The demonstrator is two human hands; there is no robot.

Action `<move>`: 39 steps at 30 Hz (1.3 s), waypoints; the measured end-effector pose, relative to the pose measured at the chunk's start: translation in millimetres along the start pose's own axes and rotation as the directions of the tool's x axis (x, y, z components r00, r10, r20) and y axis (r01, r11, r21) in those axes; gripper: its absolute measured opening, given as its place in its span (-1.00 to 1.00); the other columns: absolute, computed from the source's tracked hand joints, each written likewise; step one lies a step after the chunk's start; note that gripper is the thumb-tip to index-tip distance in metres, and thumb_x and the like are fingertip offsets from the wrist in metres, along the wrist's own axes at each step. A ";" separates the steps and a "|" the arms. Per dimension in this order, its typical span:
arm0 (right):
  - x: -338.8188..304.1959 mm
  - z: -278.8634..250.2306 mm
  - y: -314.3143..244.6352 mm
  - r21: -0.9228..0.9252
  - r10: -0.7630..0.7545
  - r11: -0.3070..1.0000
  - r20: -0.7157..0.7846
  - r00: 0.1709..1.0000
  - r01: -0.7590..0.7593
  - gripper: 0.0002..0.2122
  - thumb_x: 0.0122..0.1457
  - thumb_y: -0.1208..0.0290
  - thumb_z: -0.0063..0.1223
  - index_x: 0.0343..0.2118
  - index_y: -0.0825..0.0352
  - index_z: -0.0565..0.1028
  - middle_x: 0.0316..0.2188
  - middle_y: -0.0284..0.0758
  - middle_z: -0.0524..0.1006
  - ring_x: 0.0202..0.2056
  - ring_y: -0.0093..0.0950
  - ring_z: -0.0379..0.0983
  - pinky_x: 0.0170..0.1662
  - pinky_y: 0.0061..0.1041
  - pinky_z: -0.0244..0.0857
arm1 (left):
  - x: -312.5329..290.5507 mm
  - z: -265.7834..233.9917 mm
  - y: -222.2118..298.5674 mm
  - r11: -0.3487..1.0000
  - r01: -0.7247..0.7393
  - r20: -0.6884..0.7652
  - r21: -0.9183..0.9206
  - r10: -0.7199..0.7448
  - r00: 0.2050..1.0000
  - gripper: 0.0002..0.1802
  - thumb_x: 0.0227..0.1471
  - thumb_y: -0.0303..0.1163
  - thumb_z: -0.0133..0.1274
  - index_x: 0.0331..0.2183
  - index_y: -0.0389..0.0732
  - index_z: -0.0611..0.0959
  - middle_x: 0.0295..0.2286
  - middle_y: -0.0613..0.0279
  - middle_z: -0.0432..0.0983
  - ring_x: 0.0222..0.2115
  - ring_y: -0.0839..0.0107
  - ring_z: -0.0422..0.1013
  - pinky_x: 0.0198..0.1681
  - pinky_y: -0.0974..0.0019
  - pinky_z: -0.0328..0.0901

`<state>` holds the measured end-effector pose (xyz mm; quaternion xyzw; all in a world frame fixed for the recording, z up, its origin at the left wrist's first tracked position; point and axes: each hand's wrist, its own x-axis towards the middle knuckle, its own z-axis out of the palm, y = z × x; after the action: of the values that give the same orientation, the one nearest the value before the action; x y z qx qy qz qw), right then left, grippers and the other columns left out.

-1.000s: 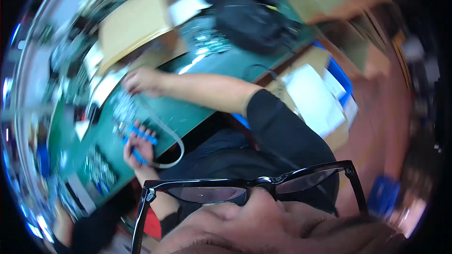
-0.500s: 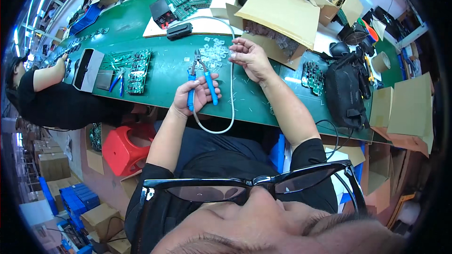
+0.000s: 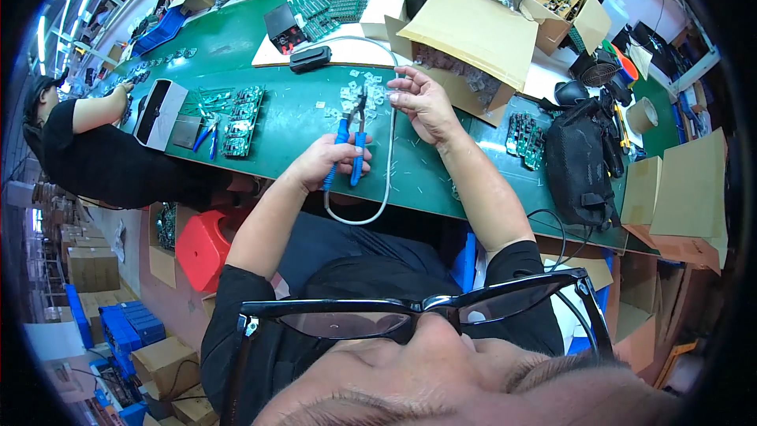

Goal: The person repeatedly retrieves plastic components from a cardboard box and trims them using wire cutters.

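My left hand [image 3: 327, 159] is wrapped round a pair of cutters [image 3: 359, 140] with blue handles. Their dark jaws point away from me, over a scattered pile of small clear plastic pieces [image 3: 351, 95] on the green bench. A grey cable [image 3: 389, 177] loops from the handle end, past my right hand and toward the back. My right hand [image 3: 426, 107] is raised just right of the pile, thumb and fingers pinched together beside the cable. What lies between those fingertips is too small to make out.
A cardboard box [image 3: 473, 35] of clear pieces stands behind my right hand. Circuit boards [image 3: 243, 122] and blue-handled pliers [image 3: 206, 136] lie left; more boards [image 3: 523, 140] and a black bag [image 3: 581, 162] lie right. A person [image 3: 87, 150] sits at far left.
The cutters have moved right and away from me, and their jaws are now over the clear pieces. My left hand has turned, back upward. My right hand stays nearly in place.
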<state>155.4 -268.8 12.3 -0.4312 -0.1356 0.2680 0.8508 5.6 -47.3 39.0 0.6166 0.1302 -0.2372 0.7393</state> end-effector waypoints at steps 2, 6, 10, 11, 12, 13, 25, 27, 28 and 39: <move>-1.4 0.0 -2.8 0.113 0.035 0.993 0.012 0.999 -0.036 -0.43 0.12 0.74 0.25 0.22 0.36 0.38 -0.11 -0.29 0.57 -0.09 -0.47 0.56 0.04 -0.45 0.47 | -3.8 8.4 10.4 0.984 0.003 -0.050 0.179 0.006 0.999 -0.38 0.18 -0.31 0.17 0.20 -0.40 0.50 -0.15 0.11 0.62 -0.13 0.26 0.58 0.06 0.19 0.41; -4.9 6.1 -3.9 0.179 0.034 0.983 0.037 0.999 -0.040 -0.46 0.13 0.73 0.25 0.20 0.35 0.39 -0.14 -0.33 0.56 -0.11 -0.46 0.57 0.03 -0.42 0.49 | -6.6 16.2 8.9 0.889 -0.095 -0.021 0.448 0.116 0.993 -0.42 0.17 -0.28 0.19 0.14 -0.40 0.53 -0.21 0.23 0.61 -0.19 0.41 0.54 0.01 0.29 0.36; -8.0 9.5 -5.3 0.194 0.030 0.980 0.033 0.999 -0.036 -0.51 0.17 0.68 0.27 0.16 0.34 0.41 -0.19 -0.37 0.58 -0.16 -0.49 0.60 0.00 -0.40 0.54 | -7.7 25.8 10.6 0.843 -0.085 -0.051 0.531 0.132 0.990 -0.45 0.16 -0.28 0.17 0.10 -0.40 0.55 -0.25 0.22 0.61 -0.21 0.40 0.54 -0.01 0.29 0.37; -8.1 9.4 -5.4 0.179 0.023 0.983 0.031 0.999 -0.028 -0.51 0.17 0.68 0.27 0.16 0.34 0.41 -0.20 -0.37 0.58 -0.17 -0.49 0.60 0.00 -0.40 0.55 | -8.6 27.8 11.8 0.832 -0.084 -0.055 0.549 0.137 0.989 -0.46 0.16 -0.27 0.17 0.08 -0.41 0.57 -0.27 0.22 0.62 -0.22 0.40 0.53 -0.02 0.28 0.37; -8.3 9.1 -5.3 0.165 0.014 0.986 0.028 1.000 -0.019 -0.52 0.17 0.68 0.27 0.16 0.35 0.41 -0.20 -0.37 0.57 -0.17 -0.48 0.61 -0.01 -0.40 0.56 | -9.5 29.8 13.3 0.830 -0.084 -0.054 0.552 0.137 0.989 -0.46 0.16 -0.27 0.17 0.08 -0.41 0.57 -0.27 0.22 0.62 -0.22 0.40 0.53 -0.02 0.28 0.37; -8.6 8.8 -5.1 0.167 0.011 0.986 0.027 1.000 -0.016 -0.52 0.17 0.68 0.27 0.16 0.35 0.41 -0.20 -0.37 0.57 -0.17 -0.48 0.61 -0.01 -0.40 0.56 | -10.9 31.8 14.7 0.821 -0.084 -0.058 0.565 0.142 0.988 -0.48 0.15 -0.25 0.16 0.05 -0.41 0.59 -0.28 0.22 0.63 -0.22 0.40 0.53 -0.03 0.28 0.37; -8.2 10.1 0.0 0.156 0.004 0.988 -0.022 1.000 -0.001 -0.61 0.16 0.69 0.27 0.07 0.37 0.48 -0.19 -0.35 0.54 -0.17 -0.50 0.58 -0.03 -0.42 0.56 | -12.9 40.0 13.1 0.740 -0.083 -0.142 0.667 0.236 0.961 -0.59 0.12 -0.15 0.19 -0.20 -0.34 0.63 -0.47 0.23 0.59 -0.44 0.43 0.48 -0.30 0.26 0.38; -9.0 10.6 0.8 0.132 0.003 0.991 -0.050 0.999 0.003 -0.63 0.15 0.70 0.27 0.04 0.38 0.50 -0.20 -0.36 0.54 -0.18 -0.50 0.58 -0.03 -0.44 0.56 | -14.4 43.2 16.2 0.712 -0.036 -0.163 0.701 0.209 0.964 -0.52 0.14 -0.18 0.17 -0.05 -0.36 0.64 -0.44 0.23 0.61 -0.40 0.43 0.50 -0.25 0.27 0.39; -9.0 9.8 0.6 0.132 0.003 0.991 -0.052 0.999 0.004 -0.63 0.15 0.70 0.27 0.04 0.38 0.50 -0.20 -0.36 0.54 -0.18 -0.50 0.58 -0.03 -0.44 0.56 | -16.7 48.0 19.0 0.691 -0.049 -0.170 0.721 0.246 0.954 -0.58 0.12 -0.15 0.17 -0.21 -0.36 0.62 -0.50 0.13 0.59 -0.46 0.31 0.51 -0.30 0.18 0.39; -6.2 8.9 3.8 0.092 -0.004 0.996 -0.049 0.999 0.009 -0.62 0.13 0.71 0.28 0.02 0.38 0.51 -0.22 -0.36 0.53 -0.21 -0.50 0.58 -0.05 -0.46 0.57 | -16.4 47.0 15.7 0.604 -0.063 -0.194 0.795 0.350 0.916 -0.46 0.10 -0.09 0.15 -0.12 -0.41 0.68 -0.54 -0.08 0.58 -0.44 -0.02 0.57 -0.25 0.04 0.42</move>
<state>144.9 -264.6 14.4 -0.3973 -0.1037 0.2605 0.8738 -5.1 -87.9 70.0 0.9149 0.0642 -0.0744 0.3916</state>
